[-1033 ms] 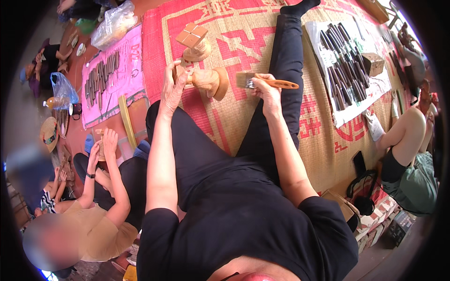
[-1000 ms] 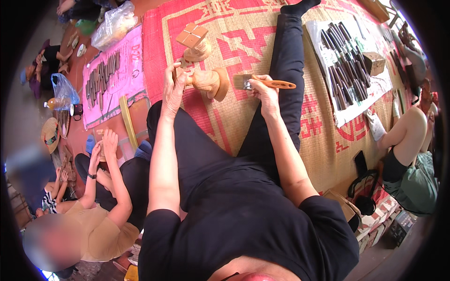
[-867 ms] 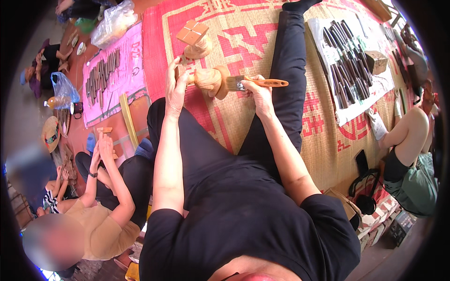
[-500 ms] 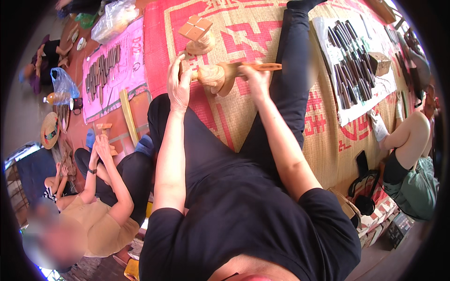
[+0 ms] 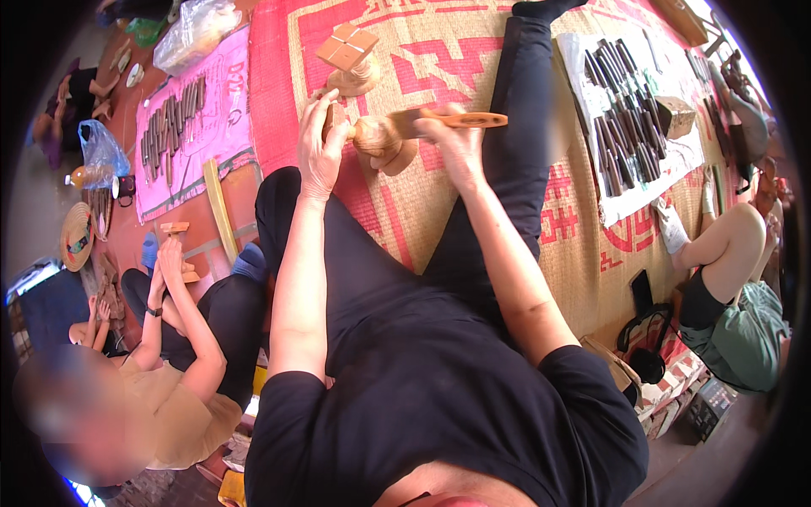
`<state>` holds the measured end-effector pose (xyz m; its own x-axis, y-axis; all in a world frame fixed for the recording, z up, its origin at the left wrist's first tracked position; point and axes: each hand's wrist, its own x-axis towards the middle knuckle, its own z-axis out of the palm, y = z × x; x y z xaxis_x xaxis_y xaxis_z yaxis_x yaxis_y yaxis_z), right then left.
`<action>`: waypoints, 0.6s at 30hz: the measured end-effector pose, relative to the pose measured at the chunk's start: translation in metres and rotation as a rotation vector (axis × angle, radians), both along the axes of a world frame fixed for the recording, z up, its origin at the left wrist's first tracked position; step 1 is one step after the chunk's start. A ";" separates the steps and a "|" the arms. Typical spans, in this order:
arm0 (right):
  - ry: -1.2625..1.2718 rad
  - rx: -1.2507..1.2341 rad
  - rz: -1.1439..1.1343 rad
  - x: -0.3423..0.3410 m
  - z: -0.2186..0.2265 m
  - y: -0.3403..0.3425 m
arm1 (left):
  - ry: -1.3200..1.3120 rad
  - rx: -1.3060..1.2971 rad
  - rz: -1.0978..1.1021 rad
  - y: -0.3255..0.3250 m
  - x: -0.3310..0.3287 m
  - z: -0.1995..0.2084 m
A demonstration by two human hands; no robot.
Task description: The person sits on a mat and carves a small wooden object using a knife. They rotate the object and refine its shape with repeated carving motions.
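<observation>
My left hand (image 5: 321, 152) is closed round the end of a turned wooden piece (image 5: 377, 142), which lies on its side over the mat between my legs. My right hand (image 5: 456, 148) grips a flat brush (image 5: 473, 120) with an orange-brown wooden handle that has a hole at its end. The brush's dark head is smeared by motion against the upper side of the wooden piece. Just beyond my left hand, a second turned wooden piece (image 5: 356, 78) stands upright with a square, cross-marked brown top (image 5: 347, 46).
I sit on a red and straw woven mat (image 5: 583, 270). Many dark-handled carving tools (image 5: 625, 118) lie on white cloth at right, beside a wooden block (image 5: 676, 117). More tools (image 5: 173, 127) lie on pink cloth (image 5: 224, 127) at left. A co-worker (image 5: 177, 363) sits at left holding wooden pieces.
My right hand and the brush have shifted slightly along the wooden piece, which has turned a little in my left hand. The whole view has drifted slightly left.
</observation>
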<state>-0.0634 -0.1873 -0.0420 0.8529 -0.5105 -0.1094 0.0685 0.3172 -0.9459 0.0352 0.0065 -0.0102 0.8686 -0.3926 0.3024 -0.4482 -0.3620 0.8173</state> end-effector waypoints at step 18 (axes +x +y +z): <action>0.187 -0.117 0.010 0.003 -0.023 -0.027 | 0.051 -0.011 -0.065 -0.003 -0.005 -0.006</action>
<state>-0.0609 -0.2140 -0.0653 0.8286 -0.5203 -0.2066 -0.1140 0.2045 -0.9722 0.0303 0.0039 -0.0164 0.8560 -0.4452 0.2627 -0.4277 -0.3246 0.8436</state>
